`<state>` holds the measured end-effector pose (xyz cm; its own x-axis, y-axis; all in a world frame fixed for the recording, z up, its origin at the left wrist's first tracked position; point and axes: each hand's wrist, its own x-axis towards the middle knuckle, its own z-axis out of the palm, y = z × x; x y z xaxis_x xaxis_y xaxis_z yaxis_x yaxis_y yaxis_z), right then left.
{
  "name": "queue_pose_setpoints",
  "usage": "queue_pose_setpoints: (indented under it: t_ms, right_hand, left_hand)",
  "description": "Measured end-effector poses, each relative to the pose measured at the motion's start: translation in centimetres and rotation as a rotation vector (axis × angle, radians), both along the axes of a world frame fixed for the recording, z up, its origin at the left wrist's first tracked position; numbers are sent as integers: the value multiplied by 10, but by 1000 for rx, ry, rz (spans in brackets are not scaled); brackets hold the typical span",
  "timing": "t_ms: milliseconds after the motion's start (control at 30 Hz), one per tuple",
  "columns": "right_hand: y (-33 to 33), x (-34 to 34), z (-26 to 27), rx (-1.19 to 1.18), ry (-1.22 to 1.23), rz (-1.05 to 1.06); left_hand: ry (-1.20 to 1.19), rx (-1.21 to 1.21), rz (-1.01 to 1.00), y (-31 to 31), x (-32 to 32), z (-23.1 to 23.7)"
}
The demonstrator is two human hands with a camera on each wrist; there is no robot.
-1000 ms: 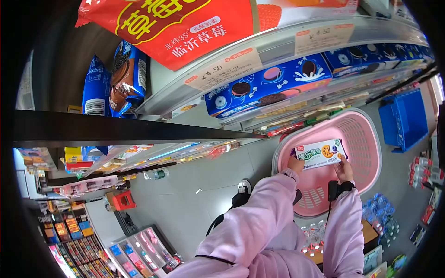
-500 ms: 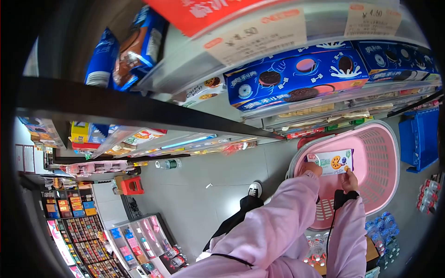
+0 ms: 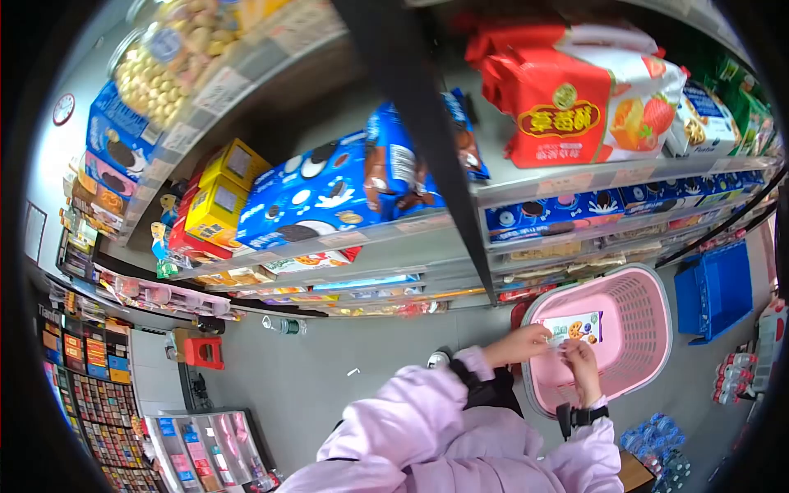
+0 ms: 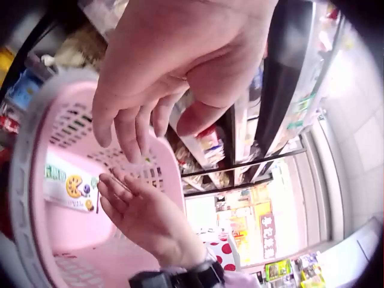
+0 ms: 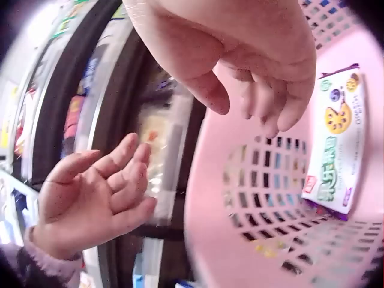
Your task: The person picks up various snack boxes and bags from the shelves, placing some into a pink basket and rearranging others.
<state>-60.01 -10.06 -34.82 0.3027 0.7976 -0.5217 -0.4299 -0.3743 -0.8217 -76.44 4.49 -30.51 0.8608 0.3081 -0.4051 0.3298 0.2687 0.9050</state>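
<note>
A white biscuit packet [image 3: 585, 327] with a cookie and blueberries printed on it and purple ends lies in the pink plastic basket [image 3: 655, 300]. My left hand [image 3: 519, 345] hovers over the basket's near left side, fingers loosely bent and holding nothing. Close beside it is my right hand [image 3: 584, 367], its fingers also relaxed and with nothing in them. In the left wrist view the right hand [image 4: 147, 219] shows its palm, apart from the packet. The right wrist view has the left hand [image 5: 99, 201] palm up, outside the basket rim.
Shelves of snacks run along the far side, with blue cookie boxes [image 3: 308, 193], a red strawberry pastry bag [image 3: 567, 107] and a black upright post [image 3: 436, 131]. A blue crate [image 3: 713, 292] stands right of the basket. Bottled drinks [image 3: 655, 444] sit on the floor nearby.
Both hands have let go of the biscuit packet, which now lies in the basket. They have drawn back toward the body. The head view has tilted up, showing more shelves.
</note>
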Motion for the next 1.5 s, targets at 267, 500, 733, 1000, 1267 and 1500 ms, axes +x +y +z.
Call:
queue_pose_setpoints:
  t_ms: [267, 500, 733, 1000, 1267, 1500]
  right_hand:
    - [90, -137, 139, 393, -295, 466]
    - [238, -240, 205, 830, -1375, 463]
    - [328, -277, 168, 760, -1797, 564]
    - [334, -281, 167, 562, -1640, 577]
    - [336, -270, 161, 488, -1647, 559]
    - [337, -266, 151, 564, -1627, 421]
  left_hand:
    - [-164, 136, 579, 77, -194, 91]
    - [-257, 217, 830, 106, -276, 135]
    - [-298, 319, 717, 126, -320, 137]
    - [-363, 321, 615, 147, -316, 124]
    - [-344, 314, 580, 156, -305, 115]
    - [-289, 344, 556, 151, -303, 128]
